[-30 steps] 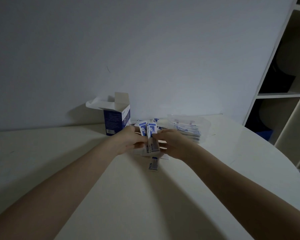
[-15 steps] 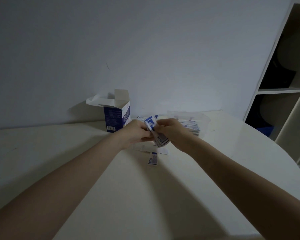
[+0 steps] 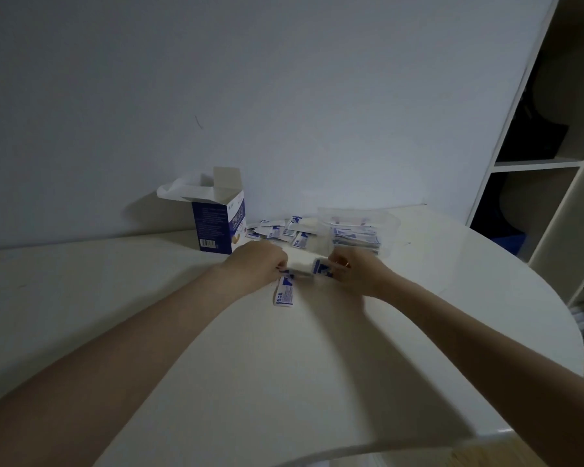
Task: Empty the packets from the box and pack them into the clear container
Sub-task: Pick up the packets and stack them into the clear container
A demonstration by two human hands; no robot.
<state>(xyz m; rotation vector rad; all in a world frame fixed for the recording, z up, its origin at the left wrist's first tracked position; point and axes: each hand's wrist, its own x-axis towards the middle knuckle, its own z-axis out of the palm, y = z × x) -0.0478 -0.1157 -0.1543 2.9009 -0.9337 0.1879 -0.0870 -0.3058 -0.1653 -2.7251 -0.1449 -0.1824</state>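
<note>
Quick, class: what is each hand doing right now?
Left hand: fingers curled, pinching packets.
Right hand: fingers curled, gripping the same packets' other end.

Print on box [image 3: 220,227] and packets [image 3: 284,291] unreadable

Two bare arms reach up to the middle of the frame. The left hand [image 3: 258,264] and right hand [image 3: 353,269] sit close together, fingers curled, each pinching something.
</note>
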